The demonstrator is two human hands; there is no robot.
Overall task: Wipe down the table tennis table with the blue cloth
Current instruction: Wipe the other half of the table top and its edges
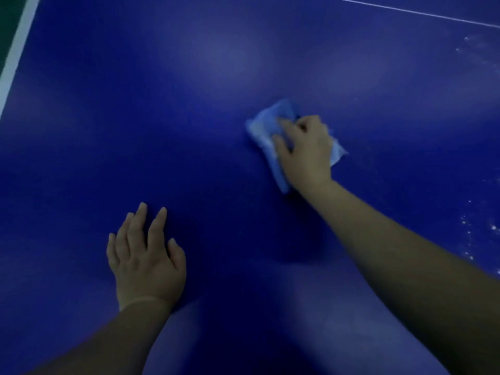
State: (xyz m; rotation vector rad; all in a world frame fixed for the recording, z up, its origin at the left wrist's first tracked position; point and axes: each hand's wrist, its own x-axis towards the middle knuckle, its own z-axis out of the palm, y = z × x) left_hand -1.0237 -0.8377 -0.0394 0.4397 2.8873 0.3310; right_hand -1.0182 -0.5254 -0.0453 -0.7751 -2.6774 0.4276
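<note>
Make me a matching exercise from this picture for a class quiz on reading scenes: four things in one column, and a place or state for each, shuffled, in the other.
Things:
1. left hand
2. right hand
3. blue cloth
4. white specks

Places or states:
A. scattered near the table's right edge
B. flat on the bare table tennis table, fingers spread
C. crumpled under a hand
D. pressing the cloth

Pairs: 1-B, 2-D, 3-C, 4-A

Lighting is dim throughout, with soft pale patches of reflected light across the dark blue surface. At the upper left corner a strip of dark green floor is visible. No walls, windows or other furniture can be made out.
</note>
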